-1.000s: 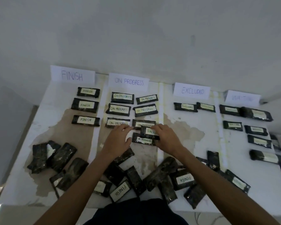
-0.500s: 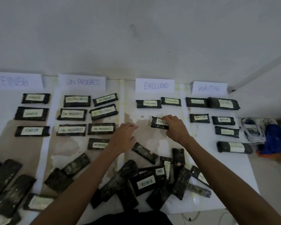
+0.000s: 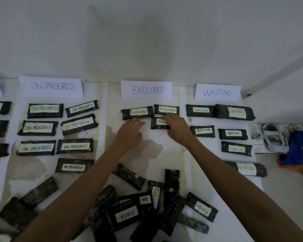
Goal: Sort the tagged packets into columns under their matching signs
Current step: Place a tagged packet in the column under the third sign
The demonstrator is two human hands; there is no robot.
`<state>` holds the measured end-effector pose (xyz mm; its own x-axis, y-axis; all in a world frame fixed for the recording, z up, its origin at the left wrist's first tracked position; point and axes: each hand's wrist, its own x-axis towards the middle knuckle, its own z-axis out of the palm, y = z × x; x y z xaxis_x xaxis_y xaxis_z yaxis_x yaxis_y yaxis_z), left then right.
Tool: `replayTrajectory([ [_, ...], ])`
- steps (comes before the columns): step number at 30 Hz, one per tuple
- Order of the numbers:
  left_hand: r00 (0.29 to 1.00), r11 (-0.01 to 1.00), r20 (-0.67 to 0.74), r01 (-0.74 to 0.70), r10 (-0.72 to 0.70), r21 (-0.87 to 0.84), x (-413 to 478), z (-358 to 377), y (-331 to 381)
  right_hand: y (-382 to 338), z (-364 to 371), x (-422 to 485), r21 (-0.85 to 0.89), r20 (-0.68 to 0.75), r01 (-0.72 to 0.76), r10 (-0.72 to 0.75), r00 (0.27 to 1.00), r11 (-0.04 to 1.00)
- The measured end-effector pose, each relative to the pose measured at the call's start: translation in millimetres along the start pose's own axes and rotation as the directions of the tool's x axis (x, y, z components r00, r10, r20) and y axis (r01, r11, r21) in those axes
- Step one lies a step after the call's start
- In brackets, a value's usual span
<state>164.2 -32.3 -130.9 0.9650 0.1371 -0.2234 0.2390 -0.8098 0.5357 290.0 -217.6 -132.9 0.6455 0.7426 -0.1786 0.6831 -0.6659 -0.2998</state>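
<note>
Toward 12 o'clock moves the Excluded packet (image 3: 158, 123), pinched by the right hand (image 3: 177, 130); the left hand (image 3: 129, 132) is loose, empty. Lay it flat, square, at 6 o'clock of the upper packet (image 3: 166, 109).

Before the EXCLUDED sign (image 3: 146, 89), left packet (image 3: 137, 112) and right packet (image 3: 166, 109) lie side by side; third packet (image 3: 158, 122) sits just before the right one, partly under my right hand (image 3: 177, 130).
</note>
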Motion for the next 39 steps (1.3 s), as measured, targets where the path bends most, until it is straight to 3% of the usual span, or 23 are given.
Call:
replayTrajectory([
  [6, 1.000, 1.000, -0.005, -0.015, 0.015, 0.008, -10, 0, -1, 1, 5, -4, -0.051, -0.060, 0.037, -0.040, 0.997, 0.998],
  [10, 0.995, 0.998, 0.076, -0.068, 0.066, 0.014, -44, 4, -12, -31, 10, -31, -0.051, -0.094, 0.048, -0.053, 0.994, 0.998],
  [13, 0.976, 0.992, 0.175, -0.129, 0.127, 0.000, -82, 9, -27, -73, 12, -63, 0.091, 0.149, 0.067, -0.080, 0.986, 0.994],
  [16, 0.972, 0.990, 0.188, -0.142, 0.140, -0.002, -120, 12, -40, -111, 31, -92, 0.160, 0.362, 0.062, -0.117, 0.925, 0.985],
  [21, 0.988, 0.998, 0.139, -0.060, 0.059, 0.002, -151, 11, -49, -145, 60, -108, 0.031, 0.396, 0.141, -0.142, 0.907, 0.989],
  [24, 0.993, 0.995, 0.117, 0.012, 0.000, -0.097, -160, 7, -48, -151, 54, -104, 0.097, 0.362, 0.055, -0.087, 0.928, 0.994],
  [26, 0.996, 0.974, 0.065, 0.069, -0.056, -0.215, -163, 1, -42, -148, 42, -101, 0.303, 0.332, -0.121, 0.015, 0.943, 0.945],
  [30, 0.996, 0.954, -0.036, 0.064, -0.078, -0.291, -169, -8, -33, -140, 16, -102, 0.615, 0.391, -0.354, 0.117, 0.913, 0.705],
  [35, 0.995, 0.944, -0.064, 0.047, -0.072, -0.327, -175, -9, -28, -143, 10, -106, 0.696, 0.396, -0.398, 0.143, 0.907, 0.598],
  [39, 0.994, 0.972, -0.099, 0.011, -0.035, -0.233, -178, -4, -29, -149, 14, -112, 0.725, 0.384, -0.415, 0.178, 0.906, 0.550],
])
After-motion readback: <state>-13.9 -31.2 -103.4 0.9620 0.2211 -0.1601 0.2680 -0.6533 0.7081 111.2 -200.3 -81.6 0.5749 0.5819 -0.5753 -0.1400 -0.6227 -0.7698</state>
